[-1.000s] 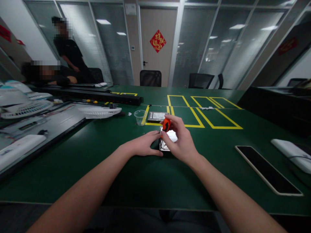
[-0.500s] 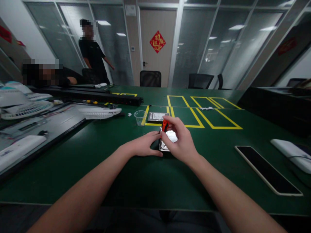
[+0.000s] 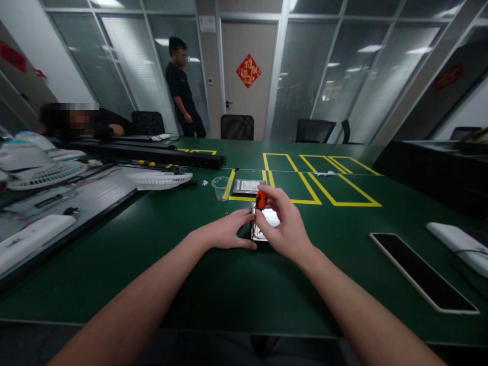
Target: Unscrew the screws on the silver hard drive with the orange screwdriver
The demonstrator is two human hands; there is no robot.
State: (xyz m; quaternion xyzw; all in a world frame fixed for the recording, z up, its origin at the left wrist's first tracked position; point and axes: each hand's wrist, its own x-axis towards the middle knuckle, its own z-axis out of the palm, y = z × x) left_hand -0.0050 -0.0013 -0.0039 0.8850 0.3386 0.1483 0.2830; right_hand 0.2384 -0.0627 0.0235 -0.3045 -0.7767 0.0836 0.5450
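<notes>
A hard drive (image 3: 269, 218) with a shiny silver top lies on the green table in front of me. My left hand (image 3: 231, 230) grips its left side, thumb at the near corner and fingers along the far part of that edge. In my right hand (image 3: 284, 218) is a red and black screwdriver (image 3: 261, 199), held upright over the drive's left side between thumb and fingers. Its tip is hidden by my fingers, so contact with a screw cannot be seen. Just beyond lies a second hard drive (image 3: 248, 186) with a white label, beside a clear plastic cup (image 3: 220, 188).
Fan parts (image 3: 160, 179) and a large flat panel (image 3: 95, 195) fill the left side. A long black bar (image 3: 163, 154) lies farther back. At right are a phone (image 3: 421, 272) and a white device (image 3: 457, 249). One person (image 3: 185, 96) stands behind the table; another sits at left.
The standing person has moved right, towards the door. The screwdriver handle has turned slightly in my right hand. Both hands stay at the hard drive, and the view has tilted up slightly.
</notes>
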